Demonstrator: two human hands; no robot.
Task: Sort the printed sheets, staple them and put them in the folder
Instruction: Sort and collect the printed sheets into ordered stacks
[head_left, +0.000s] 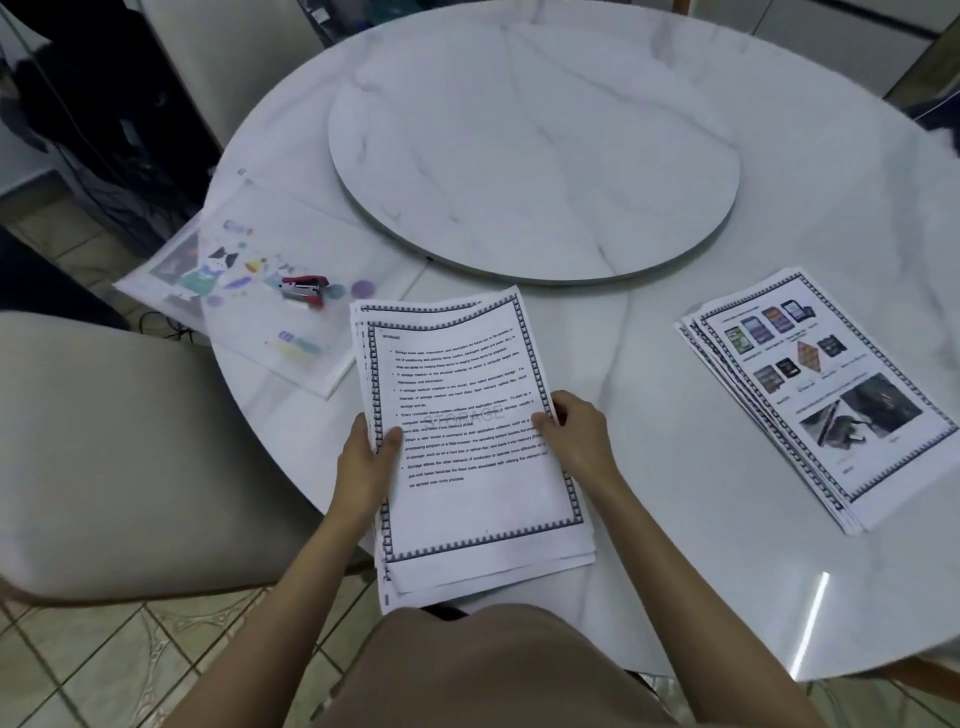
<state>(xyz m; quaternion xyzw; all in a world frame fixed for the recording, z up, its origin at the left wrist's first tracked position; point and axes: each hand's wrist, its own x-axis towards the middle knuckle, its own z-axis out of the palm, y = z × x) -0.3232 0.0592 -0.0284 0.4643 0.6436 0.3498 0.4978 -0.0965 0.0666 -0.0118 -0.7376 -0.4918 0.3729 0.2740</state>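
Held at the near edge of the desk (623, 338), straight ahead of the body: a thick held stack (467, 364) of bordered text pages, fanned unevenly at its near end. Gripped on both long sides at about mid-length, by the left hand (363, 462) on the left side with its thumb on the top page, and by the right hand (576, 436) on the right side, thumb likewise on top. Both clamped on paper, with neither free. Aligned lengthwise away from the body, with the far end leaning a little left and the top sheet bowed at that end.

Well apart, toward the right edge: a second pile (815, 395) with pictures on its top page, slanting from far-left to near-right, nearer the right hand. Toward the left edge and partly overhanging it: a translucent folder (234, 332) with stickers, and on it a red stapler (304, 291), nearer the left hand.

Probably mid-sort. Next, likely, peeling off the top page with the right hand and carrying it rightward to the pile. Open marble between stack and pile, with the raised turntable (535, 171) beyond and out of the path. Worth minding the near edge, where loose lower sheets seem to overhang and could slip. Close beside the left edge, a padded chair (130, 441).
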